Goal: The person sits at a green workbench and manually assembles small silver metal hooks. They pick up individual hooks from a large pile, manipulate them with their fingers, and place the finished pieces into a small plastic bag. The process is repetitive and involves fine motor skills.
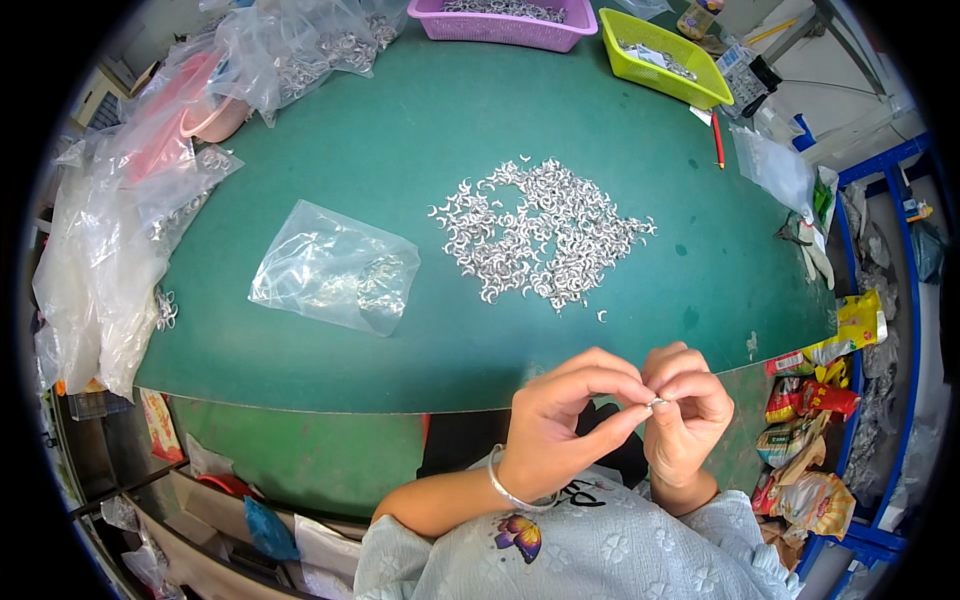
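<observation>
Close to my body, just off the table's near edge, my left hand and my right hand meet fingertip to fingertip. Both pinch one small shiny silver crescent-shaped metal piece; its exact form is partly covered by the fingers. Beyond the hands, a loose heap of small silver crescent-shaped pieces spreads over the green table. A few of them lie apart at the heap's edges. To the left of the heap lies a flat clear plastic bag, with some pieces seen at its right side.
Clear bags of metal parts crowd the far left, beside a pink bowl. A purple basket and a yellow-green basket stand at the back. A red pen lies at right, near a blue shelf with packets.
</observation>
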Action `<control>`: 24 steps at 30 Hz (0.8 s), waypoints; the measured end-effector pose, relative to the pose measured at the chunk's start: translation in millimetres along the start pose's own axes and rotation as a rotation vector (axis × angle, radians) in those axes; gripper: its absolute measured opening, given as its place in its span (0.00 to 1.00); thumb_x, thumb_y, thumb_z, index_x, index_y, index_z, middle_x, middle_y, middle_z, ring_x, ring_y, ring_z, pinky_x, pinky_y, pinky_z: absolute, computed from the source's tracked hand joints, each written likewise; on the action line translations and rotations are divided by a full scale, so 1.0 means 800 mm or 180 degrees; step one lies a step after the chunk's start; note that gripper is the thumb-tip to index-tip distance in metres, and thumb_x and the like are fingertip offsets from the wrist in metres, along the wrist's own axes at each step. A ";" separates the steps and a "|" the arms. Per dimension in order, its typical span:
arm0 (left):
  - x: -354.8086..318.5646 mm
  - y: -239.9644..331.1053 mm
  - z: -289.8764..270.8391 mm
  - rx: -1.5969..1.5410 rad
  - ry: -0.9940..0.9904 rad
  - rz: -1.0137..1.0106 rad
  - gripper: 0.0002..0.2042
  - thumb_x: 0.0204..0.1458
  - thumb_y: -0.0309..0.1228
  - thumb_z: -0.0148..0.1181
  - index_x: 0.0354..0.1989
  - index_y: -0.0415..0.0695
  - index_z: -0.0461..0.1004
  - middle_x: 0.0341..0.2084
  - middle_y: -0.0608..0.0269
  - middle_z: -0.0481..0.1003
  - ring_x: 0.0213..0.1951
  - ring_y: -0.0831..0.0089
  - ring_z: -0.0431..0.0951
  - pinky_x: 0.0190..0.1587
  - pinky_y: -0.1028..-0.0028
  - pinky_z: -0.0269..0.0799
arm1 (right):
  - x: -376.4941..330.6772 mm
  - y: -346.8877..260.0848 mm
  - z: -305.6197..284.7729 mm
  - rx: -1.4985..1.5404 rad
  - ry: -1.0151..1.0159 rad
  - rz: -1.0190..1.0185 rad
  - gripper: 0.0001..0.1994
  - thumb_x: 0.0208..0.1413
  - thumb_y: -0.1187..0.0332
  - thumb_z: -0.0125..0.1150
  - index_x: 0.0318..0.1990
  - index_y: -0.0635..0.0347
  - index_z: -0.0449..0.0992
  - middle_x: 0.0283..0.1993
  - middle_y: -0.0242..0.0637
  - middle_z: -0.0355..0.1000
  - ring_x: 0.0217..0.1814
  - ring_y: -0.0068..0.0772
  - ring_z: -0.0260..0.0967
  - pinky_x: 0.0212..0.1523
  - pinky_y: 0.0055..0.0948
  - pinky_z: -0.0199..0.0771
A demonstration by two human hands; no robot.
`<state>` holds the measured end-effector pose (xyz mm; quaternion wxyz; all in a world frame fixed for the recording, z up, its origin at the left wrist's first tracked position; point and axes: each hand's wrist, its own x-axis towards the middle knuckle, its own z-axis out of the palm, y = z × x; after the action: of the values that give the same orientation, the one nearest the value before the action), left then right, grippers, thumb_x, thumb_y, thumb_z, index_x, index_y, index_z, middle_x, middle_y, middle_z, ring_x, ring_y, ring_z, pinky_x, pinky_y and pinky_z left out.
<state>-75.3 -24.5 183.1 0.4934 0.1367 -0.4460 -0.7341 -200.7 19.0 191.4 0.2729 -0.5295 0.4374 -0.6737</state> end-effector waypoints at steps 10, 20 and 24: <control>-0.003 0.001 -0.001 -0.0482 0.0113 -0.0431 0.07 0.46 0.15 0.54 0.35 0.32 0.70 0.32 0.58 0.70 0.36 0.75 0.70 0.40 0.76 0.67 | 0.003 -0.010 0.001 0.0385 -0.0179 0.0568 0.05 0.46 0.81 0.56 0.33 0.69 0.71 0.31 0.41 0.67 0.34 0.30 0.64 0.35 0.25 0.64; 0.000 0.000 -0.003 -0.0845 0.0148 -0.0654 0.07 0.48 0.16 0.53 0.37 0.33 0.69 0.32 0.64 0.68 0.37 0.79 0.69 0.41 0.78 0.66 | 0.004 -0.011 -0.005 0.1442 -0.0172 0.1612 0.04 0.50 0.78 0.53 0.33 0.68 0.70 0.33 0.40 0.67 0.37 0.28 0.63 0.40 0.26 0.63; 0.000 -0.003 -0.004 -0.0614 0.0249 -0.0574 0.07 0.46 0.14 0.52 0.35 0.34 0.70 0.32 0.61 0.69 0.35 0.77 0.70 0.38 0.79 0.65 | 0.006 -0.010 -0.003 0.1978 -0.0169 0.2040 0.04 0.51 0.74 0.54 0.33 0.66 0.70 0.33 0.39 0.67 0.37 0.28 0.63 0.40 0.26 0.62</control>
<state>-74.6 -26.3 179.2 0.4534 0.1567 -0.3397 -0.8090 -204.0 19.4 200.5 0.6252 -0.2772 0.3490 -0.6407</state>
